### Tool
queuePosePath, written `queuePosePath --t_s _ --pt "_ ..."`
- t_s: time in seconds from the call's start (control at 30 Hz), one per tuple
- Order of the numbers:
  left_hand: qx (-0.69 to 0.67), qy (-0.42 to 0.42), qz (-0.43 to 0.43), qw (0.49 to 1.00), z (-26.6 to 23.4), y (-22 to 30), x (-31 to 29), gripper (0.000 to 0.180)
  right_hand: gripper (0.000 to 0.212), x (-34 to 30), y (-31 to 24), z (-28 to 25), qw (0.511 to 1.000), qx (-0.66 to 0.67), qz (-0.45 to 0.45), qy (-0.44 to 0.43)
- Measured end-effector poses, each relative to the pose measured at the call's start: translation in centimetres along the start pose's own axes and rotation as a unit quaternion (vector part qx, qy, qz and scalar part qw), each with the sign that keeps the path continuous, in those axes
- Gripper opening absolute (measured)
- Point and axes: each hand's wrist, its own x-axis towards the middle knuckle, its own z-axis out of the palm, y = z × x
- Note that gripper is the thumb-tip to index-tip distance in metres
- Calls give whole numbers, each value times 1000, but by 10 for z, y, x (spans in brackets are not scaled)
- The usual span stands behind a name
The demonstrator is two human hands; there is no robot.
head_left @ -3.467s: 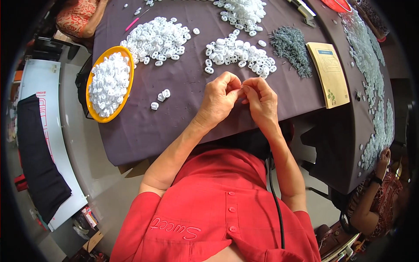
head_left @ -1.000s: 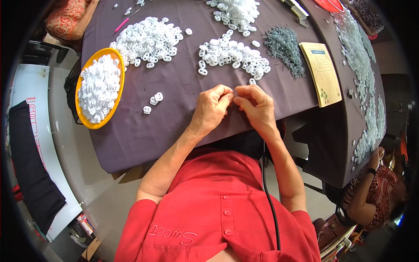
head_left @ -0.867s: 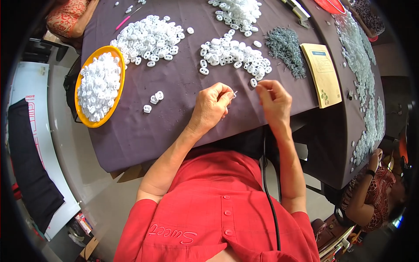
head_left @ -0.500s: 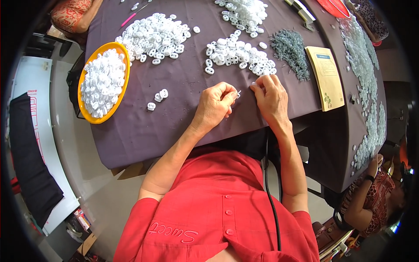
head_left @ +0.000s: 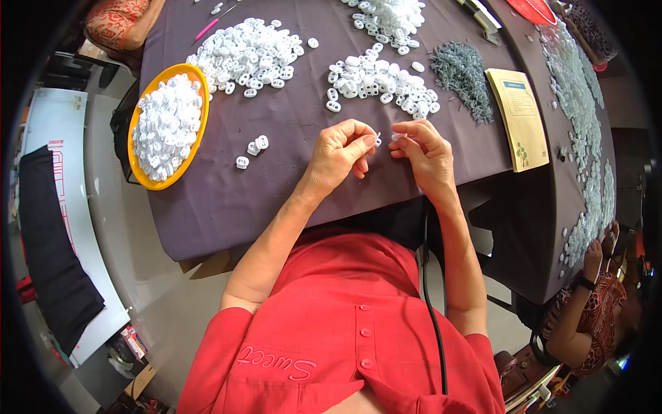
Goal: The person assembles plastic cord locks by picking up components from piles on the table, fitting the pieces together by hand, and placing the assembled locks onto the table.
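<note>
My left hand [head_left: 338, 153] pinches a small pale, pronged plastic piece [head_left: 378, 140] between thumb and forefinger. Facing it a short gap away, my right hand [head_left: 431, 155] holds a small white plastic piece [head_left: 398, 136] at its thumb and fingertips. Both hands are above the near part of the dark tablecloth [head_left: 276, 196]. Just beyond them lies a loose heap of white oval plastic pieces with two holes [head_left: 379, 79]. To the left of my left hand, a few similar white pieces [head_left: 256, 145] sit apart.
An orange oval basket [head_left: 164, 185] full of white pieces stands at the left. Other white heaps [head_left: 245, 55] lie farther back. A grey heap of tiny slim parts [head_left: 463, 76] and a tan paper packet [head_left: 522, 127] are at the right. Co-workers' arms [head_left: 576, 314] show at the edges.
My right hand has turned and its fingers have stretched forward, bringing the white piece into sight between its fingertips. My left hand keeps its pinch. The whole view has shifted slightly.
</note>
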Motion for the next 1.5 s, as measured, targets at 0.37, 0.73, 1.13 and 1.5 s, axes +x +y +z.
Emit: queuePosePath --t_s 0.37,0.73,1.13,1.5 --pt "80 4 -13 997 6 4 -2 12 22 -3 2 9 990 132 57 -5" --pt "130 37 -21 991 9 4 -2 12 21 -2 1 7 995 95 24 16" --pt "145 38 -28 988 11 7 -2 11 17 0 4 8 998 54 16 -10" --pt "168 31 -18 985 12 6 -2 12 16 0 7 6 997 64 48 -8"
